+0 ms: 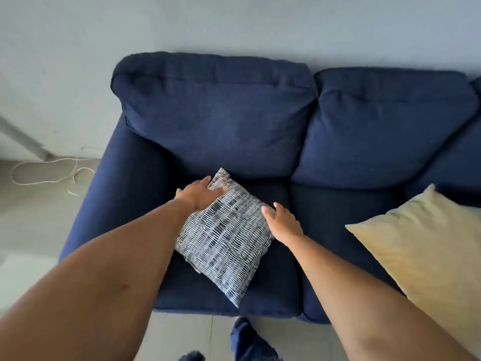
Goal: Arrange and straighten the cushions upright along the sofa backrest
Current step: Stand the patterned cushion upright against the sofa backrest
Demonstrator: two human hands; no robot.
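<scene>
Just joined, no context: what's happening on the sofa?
A person is tidying cushions on a dark blue sofa. The left hand and right hand are on opposite edges of the patterned blue-and-white cushion, which lies flat and skewed on the seat, not yet against the backrest. A yellow cushion lies untouched to the right.

We reach both bare arms forward and down. Our left hand (pixel 199 195) lies flat, fingers spread and extended. Our right hand (pixel 282 220) is open too, fingers loosely curved, palm down.
</scene>
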